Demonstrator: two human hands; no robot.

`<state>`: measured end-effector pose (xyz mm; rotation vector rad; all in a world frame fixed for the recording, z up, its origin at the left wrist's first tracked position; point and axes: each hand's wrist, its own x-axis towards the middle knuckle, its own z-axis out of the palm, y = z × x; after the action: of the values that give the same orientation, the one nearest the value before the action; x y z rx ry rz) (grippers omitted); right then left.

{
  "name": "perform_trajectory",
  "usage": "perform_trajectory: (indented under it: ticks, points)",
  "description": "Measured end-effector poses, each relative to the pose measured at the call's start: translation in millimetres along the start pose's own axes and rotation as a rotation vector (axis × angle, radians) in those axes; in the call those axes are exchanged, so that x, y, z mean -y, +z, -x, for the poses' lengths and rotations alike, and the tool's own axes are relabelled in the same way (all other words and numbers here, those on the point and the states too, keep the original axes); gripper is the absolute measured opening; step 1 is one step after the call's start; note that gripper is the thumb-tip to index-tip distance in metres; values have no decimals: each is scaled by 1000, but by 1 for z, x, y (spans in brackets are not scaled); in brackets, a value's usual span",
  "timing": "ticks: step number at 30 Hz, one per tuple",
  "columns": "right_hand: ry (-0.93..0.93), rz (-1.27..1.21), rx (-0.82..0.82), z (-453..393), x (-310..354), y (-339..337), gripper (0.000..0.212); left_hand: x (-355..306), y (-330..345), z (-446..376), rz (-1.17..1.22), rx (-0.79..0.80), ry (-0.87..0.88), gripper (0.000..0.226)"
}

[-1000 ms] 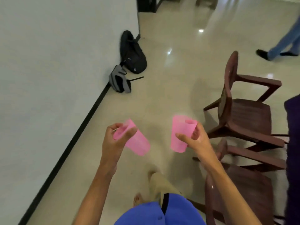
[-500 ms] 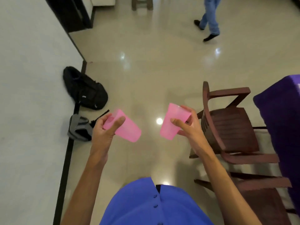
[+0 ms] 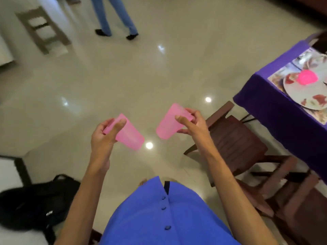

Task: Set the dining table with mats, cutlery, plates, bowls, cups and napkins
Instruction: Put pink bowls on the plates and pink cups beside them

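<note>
I carry two pink plastic cups above the tiled floor. My left hand (image 3: 104, 137) grips one pink cup (image 3: 130, 137) near its rim, the base pointing right and down. My right hand (image 3: 192, 122) pinches the other pink cup (image 3: 167, 124) at its rim, the base pointing left and down. At the right edge stands the dining table (image 3: 276, 101) with a purple cloth. On it lie a patterned mat (image 3: 276, 76), a plate (image 3: 304, 96) and a third pink cup (image 3: 307, 79) turned upside down on the plate.
Dark wooden chairs (image 3: 235, 144) stand between me and the table. A black backpack (image 3: 33, 204) lies on the floor at lower left. A person in jeans (image 3: 113, 16) walks at the far top, beside a grey chair (image 3: 42, 30).
My view has swung to the right: the wall and backpack slid to the lower left, and the purple table with its plate and cup came into sight. Both hands keep their cups.
</note>
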<state>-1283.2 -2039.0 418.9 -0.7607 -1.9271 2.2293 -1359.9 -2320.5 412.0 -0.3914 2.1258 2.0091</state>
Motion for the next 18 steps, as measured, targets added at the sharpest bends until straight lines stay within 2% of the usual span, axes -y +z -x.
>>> perform_trajectory:
  ticks: [3,7,11,15,18]
  points:
    - [-12,-54,-171,-59,25,-9,66,-49,53,-86,-75,189,50,88]
    - [-6,-91,-378,-140,38,-31,65,-88,137,-188,-120,373,98,77]
    - [1,-148,-519,-233,50,-58,65,-110,234,-281,-153,484,90,83]
    - [6,-233,-652,-329,79,-98,76,-136,336,-359,-189,597,66,87]
    - [-6,-276,-751,-392,107,-132,63,-165,411,-407,-251,700,70,87]
